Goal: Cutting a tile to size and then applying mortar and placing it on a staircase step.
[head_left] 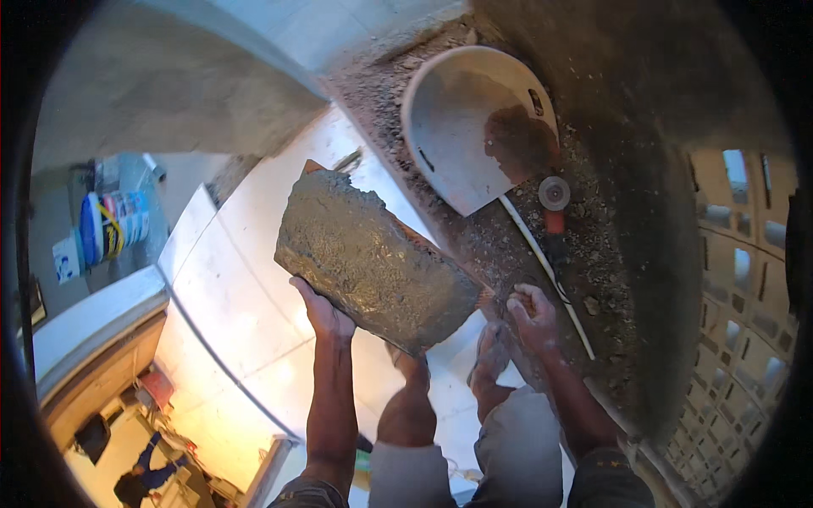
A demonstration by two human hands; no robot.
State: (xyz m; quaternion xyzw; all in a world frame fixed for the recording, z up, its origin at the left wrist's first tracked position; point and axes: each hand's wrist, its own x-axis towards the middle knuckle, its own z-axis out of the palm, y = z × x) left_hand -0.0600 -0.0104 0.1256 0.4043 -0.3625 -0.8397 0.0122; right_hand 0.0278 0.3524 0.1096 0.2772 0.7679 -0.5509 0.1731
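"What are you holding?"

"My left hand (326,315) is holding a slab (373,254) up in the air, over the white floor (254,254) and my feet (489,347). Grey mud (339,224) is covering its top and looking wet."

"How are your fingers sitting?"

"My left ones are clamping the long edge nearest me, and some are hiding underneath. My right hand (533,320) is curling its fingers just beside the right end. I can't tell if they are pinching it."

"Is it heavy?"

"I'm guessing yes, and stiff too. I'm thinking the mud is soft and slippery, so my thumbs could be sliding there. The orange edge (415,238) is making me think of baked clay, which could be snapping if knocked."

"Where is the best place to hold?"

"I'm choosing the bare edges, one hand near each end, with flat fingers pushing up from below. That way the weight isn't tipping."
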